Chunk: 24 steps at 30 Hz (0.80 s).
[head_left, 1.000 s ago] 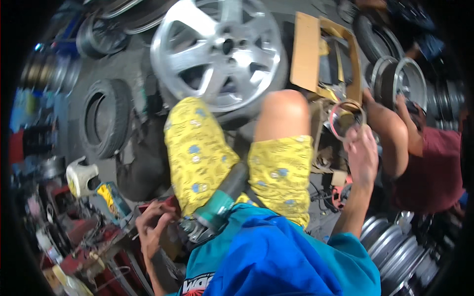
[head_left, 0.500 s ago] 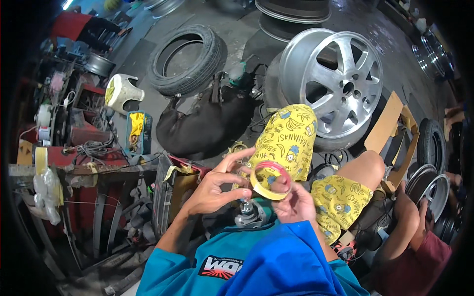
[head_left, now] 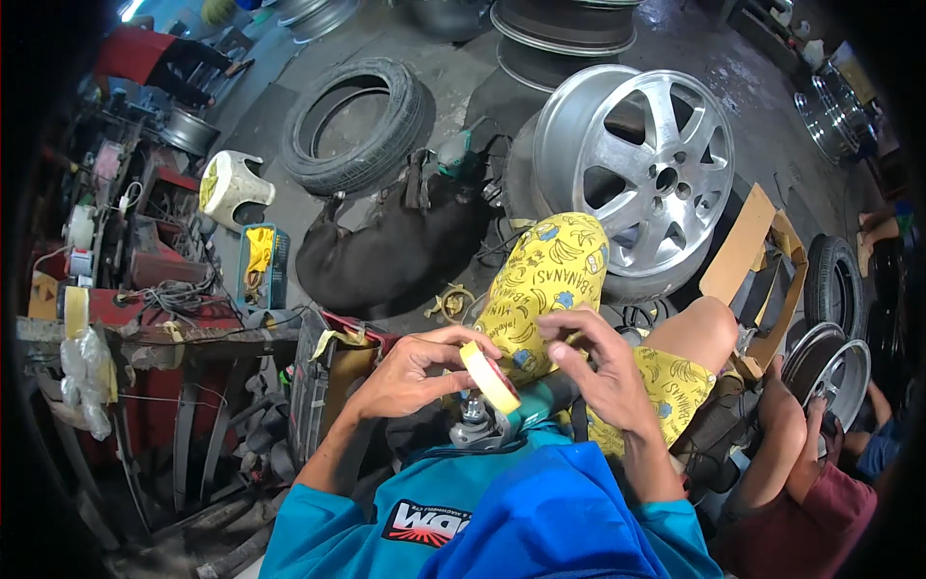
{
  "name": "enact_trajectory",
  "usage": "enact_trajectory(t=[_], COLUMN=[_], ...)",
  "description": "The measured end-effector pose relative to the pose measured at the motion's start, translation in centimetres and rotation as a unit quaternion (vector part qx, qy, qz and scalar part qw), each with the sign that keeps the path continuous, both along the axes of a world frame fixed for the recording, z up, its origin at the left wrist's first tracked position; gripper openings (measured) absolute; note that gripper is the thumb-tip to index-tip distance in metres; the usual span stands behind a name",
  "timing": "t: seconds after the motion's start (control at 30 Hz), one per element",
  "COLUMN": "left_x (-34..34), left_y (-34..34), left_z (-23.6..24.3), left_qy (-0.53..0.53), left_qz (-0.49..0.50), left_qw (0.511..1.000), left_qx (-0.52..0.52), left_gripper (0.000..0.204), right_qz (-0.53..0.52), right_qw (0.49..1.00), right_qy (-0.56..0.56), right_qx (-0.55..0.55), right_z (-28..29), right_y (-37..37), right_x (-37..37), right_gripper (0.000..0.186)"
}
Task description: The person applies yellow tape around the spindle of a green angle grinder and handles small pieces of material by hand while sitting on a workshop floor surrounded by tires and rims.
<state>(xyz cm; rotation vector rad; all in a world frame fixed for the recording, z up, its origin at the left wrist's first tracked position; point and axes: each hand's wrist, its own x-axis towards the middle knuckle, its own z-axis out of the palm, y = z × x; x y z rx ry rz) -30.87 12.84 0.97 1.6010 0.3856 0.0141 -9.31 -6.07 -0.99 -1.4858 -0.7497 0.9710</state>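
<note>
The biggest single thing is a silver spoked wheel, right of centre in the upper half of the frame, tilted and resting on a dark tyre. Two more tyres show plainly: one lies flat on the floor left of top centre, and one stands near the right edge. Just left of that one is one open cardboard box, a flap raised. At lower right another person in a dark red top sits with a second wheel. Smaller, at the left of the frame, are one white stool and, just below it, one blue-green basket with something yellow inside. One power tool, teal with a metal head, lies in the lap at lower centre. Above it are the two hands: the left grip is closed on a roll of tape, thumb below and fingers above, while the right grip is open, fingers apart and bent, near the roll but clear of it. Smallest is that single roll of tape, a little below the middle of the frame, at the left grip's fingertips and between the two hands: a narrow ring, pale yellow outside and reddish within, tilted with its outer band toward the camera.
</note>
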Motion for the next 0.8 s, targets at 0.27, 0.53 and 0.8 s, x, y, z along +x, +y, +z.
enact_trajectory(t=[0.27,0.53,0.8], left_x=[-0.5,-0.7,-0.5], left_y=[0.4,0.7,0.2], left_z=[-0.6,-0.9,-0.3], left_qy=[0.005,0.011,0.000], left_qz=[-0.022,-0.031,-0.016], left_qw=[0.999,0.999,0.998], left_qx=[0.038,0.036,0.065], left_gripper=[0.029,0.027,0.025], right_qz=[0.278,0.272,0.044], right_qw=[0.941,0.942,0.984], right_qy=[-0.132,-0.121,-0.151], right_qx=[0.140,0.156,0.087], right_z=[3.3,3.4,4.2], right_y=[6.6,7.1,3.8], right_x=[0.6,-0.2,-0.1], right_gripper=[0.027,0.016,0.027])
